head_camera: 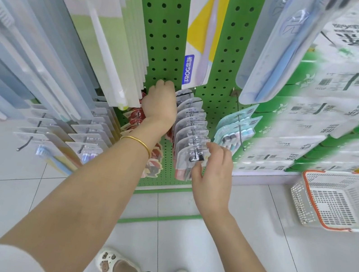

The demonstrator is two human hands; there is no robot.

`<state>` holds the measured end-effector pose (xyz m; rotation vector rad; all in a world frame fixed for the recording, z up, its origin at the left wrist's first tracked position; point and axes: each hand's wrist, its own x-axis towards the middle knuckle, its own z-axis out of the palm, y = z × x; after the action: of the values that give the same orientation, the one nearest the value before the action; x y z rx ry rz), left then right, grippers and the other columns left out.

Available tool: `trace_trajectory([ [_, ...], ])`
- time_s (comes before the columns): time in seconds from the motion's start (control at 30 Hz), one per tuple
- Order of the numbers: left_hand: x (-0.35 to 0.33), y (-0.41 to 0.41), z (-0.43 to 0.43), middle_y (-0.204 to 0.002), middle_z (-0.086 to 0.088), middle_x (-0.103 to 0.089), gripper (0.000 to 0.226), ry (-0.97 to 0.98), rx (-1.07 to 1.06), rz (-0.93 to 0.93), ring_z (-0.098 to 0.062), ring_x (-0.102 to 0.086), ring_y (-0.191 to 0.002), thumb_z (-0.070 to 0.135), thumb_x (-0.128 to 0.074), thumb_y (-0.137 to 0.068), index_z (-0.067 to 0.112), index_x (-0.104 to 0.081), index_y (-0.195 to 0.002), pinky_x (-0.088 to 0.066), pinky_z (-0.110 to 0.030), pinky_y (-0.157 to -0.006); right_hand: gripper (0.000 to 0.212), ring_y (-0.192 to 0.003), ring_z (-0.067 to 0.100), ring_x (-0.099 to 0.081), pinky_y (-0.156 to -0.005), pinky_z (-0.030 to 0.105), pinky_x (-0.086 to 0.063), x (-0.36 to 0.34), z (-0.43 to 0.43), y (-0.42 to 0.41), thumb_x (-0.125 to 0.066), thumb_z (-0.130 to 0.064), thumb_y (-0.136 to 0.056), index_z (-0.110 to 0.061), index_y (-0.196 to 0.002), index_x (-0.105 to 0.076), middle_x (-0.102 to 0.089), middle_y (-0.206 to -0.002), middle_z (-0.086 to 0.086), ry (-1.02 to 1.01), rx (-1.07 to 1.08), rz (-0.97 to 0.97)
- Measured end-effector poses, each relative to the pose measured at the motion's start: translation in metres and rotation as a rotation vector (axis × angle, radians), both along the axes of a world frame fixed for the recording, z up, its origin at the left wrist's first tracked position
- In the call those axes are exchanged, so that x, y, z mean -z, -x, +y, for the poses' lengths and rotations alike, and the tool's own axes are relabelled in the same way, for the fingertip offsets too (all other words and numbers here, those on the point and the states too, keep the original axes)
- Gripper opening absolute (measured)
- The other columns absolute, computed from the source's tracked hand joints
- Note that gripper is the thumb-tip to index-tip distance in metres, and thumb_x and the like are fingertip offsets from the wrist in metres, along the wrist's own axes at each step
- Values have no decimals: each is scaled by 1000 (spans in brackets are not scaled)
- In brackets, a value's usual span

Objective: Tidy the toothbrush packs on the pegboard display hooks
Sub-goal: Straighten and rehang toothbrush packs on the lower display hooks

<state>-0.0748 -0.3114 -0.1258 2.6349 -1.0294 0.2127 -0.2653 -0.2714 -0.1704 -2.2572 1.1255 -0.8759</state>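
A row of clear toothbrush packs (191, 123) hangs on a hook of the green pegboard (164, 38). My right hand (214, 172) touches the front pack of this row with loosely bent fingers, at the hook's tip. My left hand (160, 103) reaches deep to the board between that row and a row of red packs (134, 120); its fingers are curled, and what they hold is hidden. Larger toothbrush packs (92, 26) hang above at the left, a white and yellow pack (201, 32) in the middle.
A pale blue pack row (237, 126) hangs to the right on a hook. Stacked white and green boxes (336, 102) fill the right side. A white basket with an orange rim (338, 200) stands on the tiled floor. Grey pack rows (60, 130) hang low at the left.
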Motion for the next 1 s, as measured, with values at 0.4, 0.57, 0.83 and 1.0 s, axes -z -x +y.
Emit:
trace_trajectory([
  [0.4,-8,31,35,-114,-15,-59,23,9,-141,-2,-32,-59,-102,10,-42,-94,2,-48,-115,-36,-34,-62,43,-102,34,-49,-80,31,-37,-4,8,-1,-58,5,-77,3,-120,-51,-51,-111,17,-30,-35,-49],
  [0.57,-26,54,61,-57,-3,-58,28,140,-127,-149,-18,-56,-46,9,-78,-55,9,-55,-71,-26,-17,-35,45,-104,33,-47,-83,34,-40,-10,12,-1,-58,6,-77,2,-121,-50,-50,-112,17,-56,-78,-68],
  [0.83,-37,104,107,-65,-5,-54,15,338,-99,-147,-21,-53,-54,6,-65,-68,9,-52,-76,-30,-24,-40,43,-105,26,-45,-84,33,-40,-16,21,0,-59,1,-82,-3,-123,-48,-48,-115,13,-156,-167,-134],
  [1.0,-51,114,135,-70,-9,-54,7,517,-159,-370,-26,-52,-65,11,-58,-82,7,-52,-80,-32,-29,-49,44,-105,22,-45,-88,38,-44,-29,29,-1,-53,-20,-82,-4,-122,-49,-44,-107,0,-246,-256,-269],
])
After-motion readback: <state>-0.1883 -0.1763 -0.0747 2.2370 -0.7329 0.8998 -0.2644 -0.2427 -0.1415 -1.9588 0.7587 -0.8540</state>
